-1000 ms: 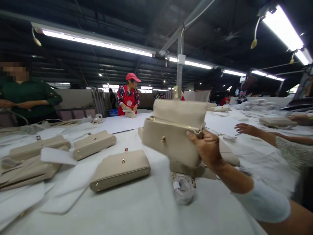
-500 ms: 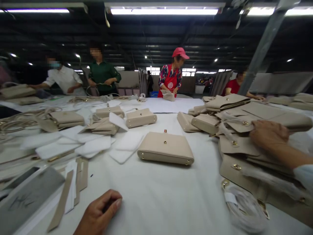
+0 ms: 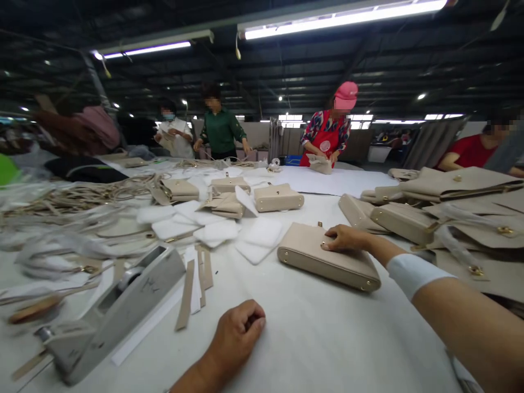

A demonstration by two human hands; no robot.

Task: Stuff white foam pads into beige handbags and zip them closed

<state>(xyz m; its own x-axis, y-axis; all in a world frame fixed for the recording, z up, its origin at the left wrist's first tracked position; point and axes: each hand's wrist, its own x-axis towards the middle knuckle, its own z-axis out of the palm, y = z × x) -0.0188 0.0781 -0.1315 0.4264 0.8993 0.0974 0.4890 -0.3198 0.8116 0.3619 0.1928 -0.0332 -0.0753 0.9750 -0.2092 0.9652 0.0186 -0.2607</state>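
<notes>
The right hand (image 3: 346, 238) is resting on the top edge of the beige handbag (image 3: 315, 256), fingers laid loosely over it beside the gold clasp, pressing rather than gripping; the handbag is lying flat in the middle of the white table (image 3: 319, 338); the left hand (image 3: 237, 333) is sitting in front of the handbag, curled into a loose fist and holding nothing that shows; it seems wise to be closing the fingers round the rim, keeping them off the clasp, and lifting straight up so the studded base is not dragging; white foam pads (image 3: 262, 232) are lying just left of the handbag, one touching its corner; cardboard strips (image 3: 196, 278) and a grey metal tool (image 3: 118, 311) are lying further left; stacked bags (image 3: 405, 221) are crowding in close on its right; a person in a red apron (image 3: 327, 136) is working well beyond it.
</notes>
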